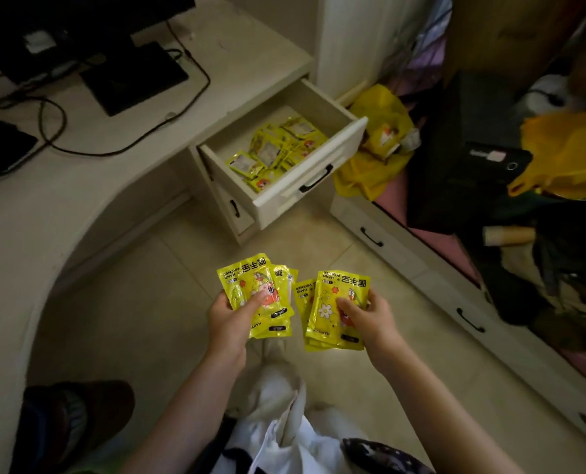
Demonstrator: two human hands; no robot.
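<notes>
My left hand (231, 318) grips a small stack of yellow hand warmer packets (250, 285), thumb pressed on the top one. My right hand (370, 318) grips a second, thicker stack of the same yellow packets (332, 302), thumb on its face. Both stacks are held side by side above the tiled floor. Ahead, an open white drawer (305, 179) holds several more yellow packets (277, 148) in a loose heap.
A cream desk (79, 186) with a monitor stand (134, 77) and cables is at the left. A bed with drawers (421, 268), dark clothing and yellow bags (377, 145) is on the right. A dark chair seat (72, 419) sits at lower left.
</notes>
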